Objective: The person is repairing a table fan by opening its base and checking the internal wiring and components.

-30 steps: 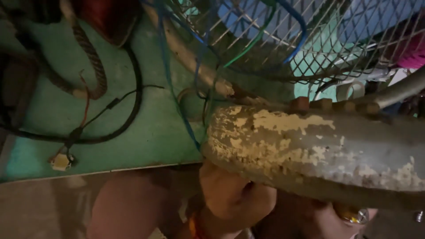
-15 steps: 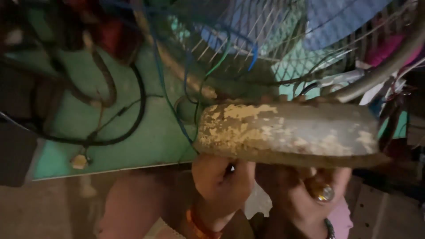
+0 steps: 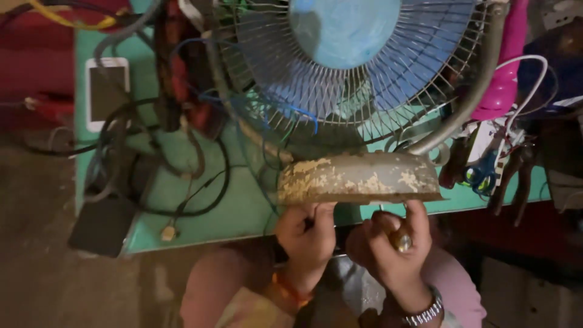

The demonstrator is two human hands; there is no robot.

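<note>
A table fan with blue blades (image 3: 358, 42) behind a wire guard stands tipped on a green table (image 3: 200, 206). Its round base (image 3: 358, 179), rusty with flaking pale paint, faces me at the table's near edge. My left hand (image 3: 306, 234) grips the underside of the base at its left part, fingers curled up against it. My right hand (image 3: 392, 243), with a gold ring and a metal wristband, holds the base's lower rim at the right, one finger raised against the edge.
A white phone (image 3: 106, 91) lies at the table's far left. Black and coloured cables (image 3: 182, 158) tangle across the left half. A dark box (image 3: 103, 222) sits at the near left corner. Scissors and pliers (image 3: 486, 173) lie at the right, beside a pink object (image 3: 504, 67).
The view has pulled back and up, so the whole fan and more of the table show. Both hands stay under the base, which looks smaller and farther away.
</note>
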